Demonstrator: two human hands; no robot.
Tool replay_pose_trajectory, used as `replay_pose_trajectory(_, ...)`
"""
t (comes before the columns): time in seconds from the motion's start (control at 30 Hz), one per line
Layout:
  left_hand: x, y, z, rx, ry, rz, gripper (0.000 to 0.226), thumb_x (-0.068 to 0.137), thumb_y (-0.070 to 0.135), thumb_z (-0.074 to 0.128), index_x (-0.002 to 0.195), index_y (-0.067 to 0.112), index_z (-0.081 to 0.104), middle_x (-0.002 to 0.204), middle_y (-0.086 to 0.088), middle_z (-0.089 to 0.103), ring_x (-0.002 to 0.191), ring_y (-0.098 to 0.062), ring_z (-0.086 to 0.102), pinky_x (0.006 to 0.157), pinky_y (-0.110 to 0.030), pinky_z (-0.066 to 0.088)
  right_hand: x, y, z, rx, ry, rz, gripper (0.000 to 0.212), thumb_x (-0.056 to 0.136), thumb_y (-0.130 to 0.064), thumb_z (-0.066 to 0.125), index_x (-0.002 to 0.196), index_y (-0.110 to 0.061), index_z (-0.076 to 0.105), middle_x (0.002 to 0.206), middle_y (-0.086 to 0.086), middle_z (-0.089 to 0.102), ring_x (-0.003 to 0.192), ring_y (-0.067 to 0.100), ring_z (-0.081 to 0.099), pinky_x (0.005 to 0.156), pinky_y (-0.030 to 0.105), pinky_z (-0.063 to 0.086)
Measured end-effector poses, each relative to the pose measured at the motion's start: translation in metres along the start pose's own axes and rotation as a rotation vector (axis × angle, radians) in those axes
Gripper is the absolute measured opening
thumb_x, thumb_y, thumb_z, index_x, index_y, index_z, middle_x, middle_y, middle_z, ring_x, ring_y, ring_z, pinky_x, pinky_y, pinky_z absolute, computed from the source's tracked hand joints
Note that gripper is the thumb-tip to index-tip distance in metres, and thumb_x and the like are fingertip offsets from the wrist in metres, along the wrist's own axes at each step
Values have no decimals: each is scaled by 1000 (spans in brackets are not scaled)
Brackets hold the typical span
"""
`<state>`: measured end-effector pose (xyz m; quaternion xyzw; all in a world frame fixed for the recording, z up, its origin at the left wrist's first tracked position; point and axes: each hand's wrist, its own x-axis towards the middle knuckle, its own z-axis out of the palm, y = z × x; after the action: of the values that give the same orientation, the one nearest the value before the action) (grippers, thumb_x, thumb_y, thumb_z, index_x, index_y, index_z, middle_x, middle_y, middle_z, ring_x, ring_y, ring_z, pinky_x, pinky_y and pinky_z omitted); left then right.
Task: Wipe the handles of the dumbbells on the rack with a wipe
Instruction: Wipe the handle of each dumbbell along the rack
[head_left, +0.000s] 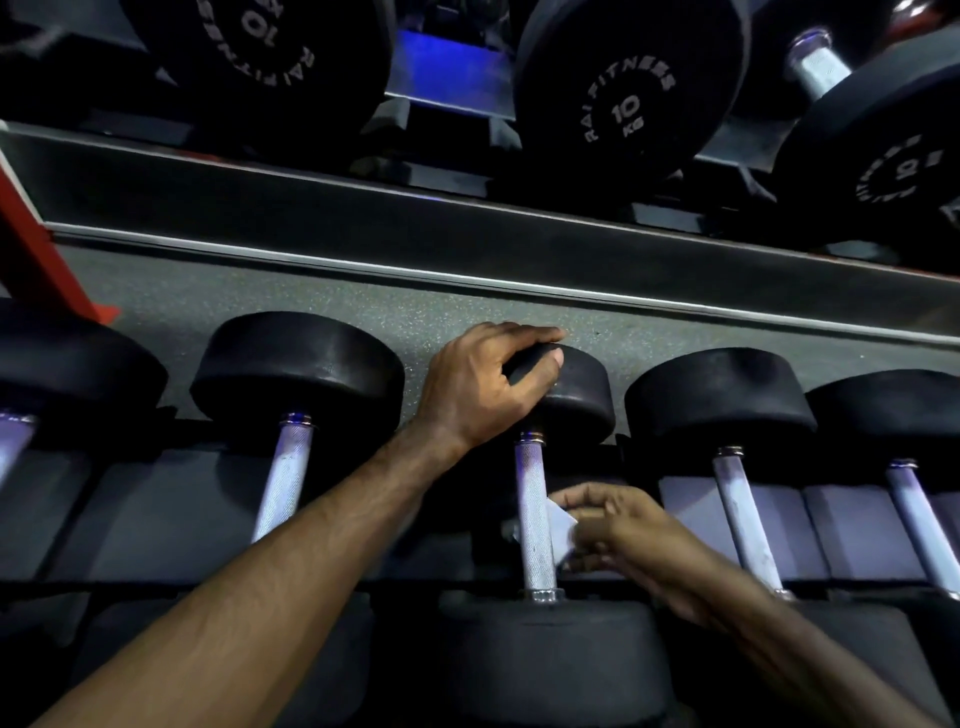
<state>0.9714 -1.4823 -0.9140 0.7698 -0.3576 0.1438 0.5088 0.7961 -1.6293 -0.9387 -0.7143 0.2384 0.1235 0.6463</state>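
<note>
A row of black dumbbells with knurled silver handles lies on the upper rack shelf. My left hand (485, 382) grips the far head (582, 400) of the middle dumbbell, fingers curled over its top edge. My right hand (618, 530) holds a white wipe (562, 527) against the right side of that dumbbell's handle (535, 519), about halfway along it. A small bit of the wipe shows on the handle's left side too. The near head (550, 654) sits below my hands.
Neighbouring dumbbells flank the middle one, with handles on the left (285, 475) and on the right (748, 519). Beyond the speckled grey floor (311, 301), a lower shelf (467, 228) carries bigger dumbbells marked 10 kg (628, 88). A red rack post (41, 244) stands at the left.
</note>
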Motion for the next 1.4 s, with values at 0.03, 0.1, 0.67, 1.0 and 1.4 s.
replay_pose_trajectory(0.03, 0, 0, 0, 5, -6, -2, 40, 96, 57, 58, 125, 40, 79, 120, 19, 78, 115, -7, 70, 98, -40, 57, 2, -6, 3, 48, -15, 5, 32, 90, 15, 50, 111, 0, 70, 93, 15, 78, 71, 19, 71, 71, 34, 58)
replay_pose_trajectory(0.1, 0, 1, -1, 14, -12, -3, 40, 96, 58, 58, 125, 40, 79, 121, 20, 78, 116, -7, 69, 98, -41, 57, 10, -14, 6, 104, -14, 10, 27, 92, 7, 53, 108, -3, 73, 99, 18, 79, 74, 19, 72, 69, 31, 56)
replay_pose_trajectory(0.67, -1, 3, -2, 10, -16, 19, 34, 98, 52, 61, 124, 39, 79, 121, 17, 78, 115, -10, 70, 99, -42, 58, 14, 1, 9, 400, -235, 79, 58, 79, 20, 32, 127, 9, 64, 130, 31, 66, 115, 37, 70, 82, 35, 59)
replay_pose_trajectory(1.0, 2, -2, -1, 11, -30, 29, 35, 99, 52, 61, 125, 36, 79, 122, 16, 78, 116, -10, 71, 101, -42, 57, 9, 8, -9, 12, -397, 93, 61, 71, 9, 42, 128, 7, 66, 133, 33, 63, 122, 42, 57, 91, 38, 46)
replay_pose_trajectory(1.4, 0, 4, -3, 31, -10, 45, 35, 99, 49, 61, 124, 34, 81, 121, 15, 79, 113, -10, 72, 100, -38, 56, 7, 3, -15, 2, -359, 101, 39, 89, -10, 73, 126, -3, 70, 111, 23, 60, 90, 24, 56, 81, 27, 55)
